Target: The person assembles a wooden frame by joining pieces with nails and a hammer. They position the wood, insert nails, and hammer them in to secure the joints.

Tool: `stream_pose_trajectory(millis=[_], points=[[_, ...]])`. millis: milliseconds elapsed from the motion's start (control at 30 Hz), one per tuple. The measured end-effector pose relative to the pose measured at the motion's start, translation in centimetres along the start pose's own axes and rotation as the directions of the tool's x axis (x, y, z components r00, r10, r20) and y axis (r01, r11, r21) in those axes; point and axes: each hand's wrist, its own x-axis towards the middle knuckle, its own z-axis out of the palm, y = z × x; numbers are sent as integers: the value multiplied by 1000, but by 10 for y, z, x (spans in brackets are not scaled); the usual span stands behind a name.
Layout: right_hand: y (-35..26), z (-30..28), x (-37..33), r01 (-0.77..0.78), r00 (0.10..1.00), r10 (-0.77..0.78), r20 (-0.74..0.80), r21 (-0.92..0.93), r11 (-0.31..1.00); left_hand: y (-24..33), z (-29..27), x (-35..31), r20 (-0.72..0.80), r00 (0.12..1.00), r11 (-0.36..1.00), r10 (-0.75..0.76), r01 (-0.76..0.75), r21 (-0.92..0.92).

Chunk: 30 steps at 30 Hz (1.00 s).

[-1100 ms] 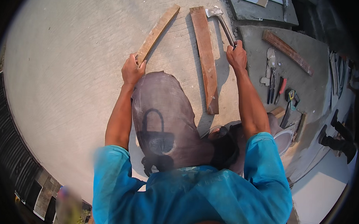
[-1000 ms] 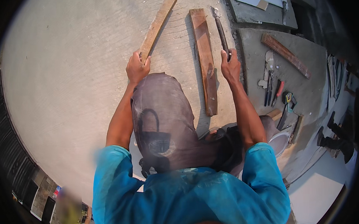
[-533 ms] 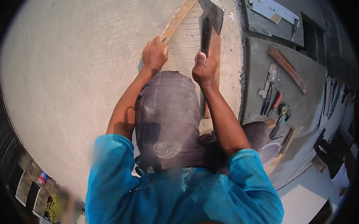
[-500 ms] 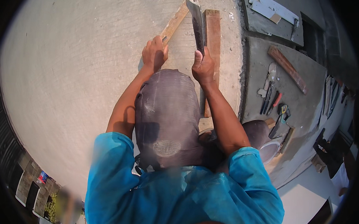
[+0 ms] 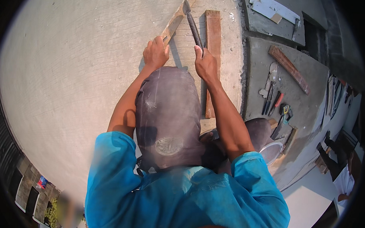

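My left hand is closed on the near end of a long, narrow wooden strip that slants up and away. A small dark pin, perhaps a nail, shows beside its fingers. In my right hand is a long dark tool, shaped like a machete, with a grey metal far end. That end meets or overlaps the strip's far part; whether it touches I cannot tell. My bent knee, in dull purple-brown trousers, rises between my forearms. A reddish wooden plank lies on the concrete just right of the tool.
Beyond a rough groove, a grey slab holds another wooden piece, pliers, and a yellow-and-black tool. A white board lies at the far right. A round pale rim sits by my right knee. Another person is at the right edge.
My right hand has swung the tool down and left, so its metal end is now over the strip. The left hand keeps its grip on the strip, nearly unmoved.
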Motion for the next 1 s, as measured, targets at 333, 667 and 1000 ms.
stream_pose_trajectory(millis=[333, 667, 1000], points=[[55, -32, -45, -163, 970, 162, -183, 5, 987, 9, -5, -2, 29, 990, 989, -136, 134, 56], [177, -45, -87, -420, 797, 237, -556, -228, 879, -8, 3, 59, -191, 981, 962, 29, -79, -261], [79, -15, -4, -121, 988, 109, -108, -115, 986, 35, -226, 44, 271, 944, 298, 187, 208, -932]])
